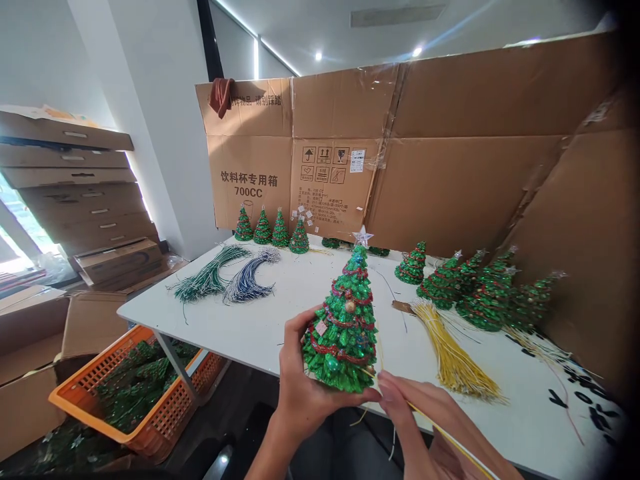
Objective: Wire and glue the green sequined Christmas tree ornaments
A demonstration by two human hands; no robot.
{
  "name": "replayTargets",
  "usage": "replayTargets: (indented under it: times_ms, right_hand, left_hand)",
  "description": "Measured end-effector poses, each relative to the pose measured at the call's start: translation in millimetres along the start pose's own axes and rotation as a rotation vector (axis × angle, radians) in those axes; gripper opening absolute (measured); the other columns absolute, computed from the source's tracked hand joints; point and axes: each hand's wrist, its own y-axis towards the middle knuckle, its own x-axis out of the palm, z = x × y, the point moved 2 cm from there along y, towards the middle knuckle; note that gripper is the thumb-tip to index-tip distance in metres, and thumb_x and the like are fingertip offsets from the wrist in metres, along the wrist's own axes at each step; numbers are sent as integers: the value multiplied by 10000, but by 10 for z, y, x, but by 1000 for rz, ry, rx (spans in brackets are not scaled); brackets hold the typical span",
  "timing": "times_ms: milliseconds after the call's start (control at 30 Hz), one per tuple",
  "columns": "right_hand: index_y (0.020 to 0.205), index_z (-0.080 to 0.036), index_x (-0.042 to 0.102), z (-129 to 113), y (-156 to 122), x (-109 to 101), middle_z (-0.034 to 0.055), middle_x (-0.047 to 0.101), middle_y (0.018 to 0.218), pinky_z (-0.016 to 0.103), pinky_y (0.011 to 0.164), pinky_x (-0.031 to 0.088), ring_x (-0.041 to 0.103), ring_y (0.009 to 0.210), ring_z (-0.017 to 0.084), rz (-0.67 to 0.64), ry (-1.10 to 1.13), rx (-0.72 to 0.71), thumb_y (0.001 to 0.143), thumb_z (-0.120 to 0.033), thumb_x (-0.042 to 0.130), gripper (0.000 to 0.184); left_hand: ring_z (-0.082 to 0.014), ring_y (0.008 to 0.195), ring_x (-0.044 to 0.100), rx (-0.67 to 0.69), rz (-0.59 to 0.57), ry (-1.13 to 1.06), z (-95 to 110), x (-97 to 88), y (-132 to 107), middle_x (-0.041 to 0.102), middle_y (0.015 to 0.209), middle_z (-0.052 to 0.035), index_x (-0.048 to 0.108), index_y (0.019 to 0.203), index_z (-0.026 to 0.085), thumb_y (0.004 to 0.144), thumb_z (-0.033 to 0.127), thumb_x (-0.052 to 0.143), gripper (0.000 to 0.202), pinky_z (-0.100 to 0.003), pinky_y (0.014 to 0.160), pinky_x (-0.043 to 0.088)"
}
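Note:
Wrapped around the lower left side and base of a small green Christmas tree (345, 320) is my left hand (300, 387). The tree stands nearly upright, with red garland, small baubles and a silvery star on top. My right hand (415, 407) is just right of the base, its thumb and fingers pinching a thin yellow string (445, 440). One end of the string runs up beside the tree's lower edge; the other trails down to the right. A bundle of yellow strings (450, 353) lies on the white table (320, 280) beyond my right hand.
Green strings (210, 273) and dark blue strings (250, 277) lie at left. Several small trees (279, 230) line the back; more trees (485, 293) with stars stand at right. A cardboard wall (450, 167) encloses the far side. An orange crate (140, 427) sits below left.

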Motion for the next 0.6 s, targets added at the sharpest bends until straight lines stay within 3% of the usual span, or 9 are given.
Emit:
replayTargets:
  times_ms: [133, 233, 300, 400, 467, 533, 600]
  right_hand:
    - [1088, -316, 829, 117, 21, 10, 20, 744, 1063, 258, 782, 577, 714, 893, 160, -240, 112, 39, 952, -147, 796, 220]
    - [1328, -344, 759, 328, 24, -33, 55, 651, 1263, 283, 901, 572, 664, 1028, 187, -391, 204, 140, 867, -262, 899, 488]
    - [1393, -371, 716, 463, 13, -16, 61, 629, 1371, 309, 1002, 543, 644, 1173, 219, -432, 318, 242, 825, -324, 929, 609]
    - [1467, -391, 654, 556, -24, 120, 71, 606, 1536, 455, 1202, 438, 516, 1478, 323, -348, 639, 558, 864, -519, 852, 648]
    - [1512, -378, 621, 507, -59, 252, 70, 588, 1611, 529, 1263, 386, 456, 1560, 344, -276, 795, 786, 963, -598, 701, 596]
    - [1560, -395, 567, 399, -88, 365, 45, 557, 1671, 564, 1265, 407, 507, 1541, 351, -223, 912, 935, 997, -623, 638, 611]
    - [1588, -406, 531, 324, -117, 428, 34, 609, 1632, 552, 1231, 471, 606, 1463, 333, -163, 912, 1039, 990, -614, 681, 651]
  left_hand:
    - [-324, 1205, 736, -46, -22, -44, -8, 6, -14, 674, 1411, -78, 525, 1471, 313, 479, 493, 1109, 1166, -390, 964, 642]
    - [-320, 1168, 744, -95, -25, -64, 0, 12, -6, 684, 1375, -80, 525, 1449, 293, 440, 458, 1124, 1184, -382, 927, 645]
    - [-312, 1138, 748, -135, -28, -88, 7, 22, 6, 693, 1336, -75, 528, 1430, 281, 440, 457, 1125, 1169, -378, 913, 644]
    - [-313, 1139, 739, -159, -43, -127, 17, 42, 21, 701, 1312, -73, 553, 1390, 268, 429, 491, 1121, 1139, -381, 937, 631]
    - [-325, 1150, 732, -161, -75, -122, 28, 50, 20, 710, 1297, -77, 565, 1378, 265, 421, 518, 1117, 1133, -393, 960, 621]
    - [-343, 1160, 725, -158, -122, -49, 52, 44, 10, 714, 1291, -84, 572, 1385, 270, 415, 546, 1110, 1143, -422, 986, 608]
    - [-365, 1184, 716, -154, -181, 78, 83, 29, -3, 710, 1307, -90, 567, 1409, 290, 413, 574, 1102, 1166, -470, 1028, 589]
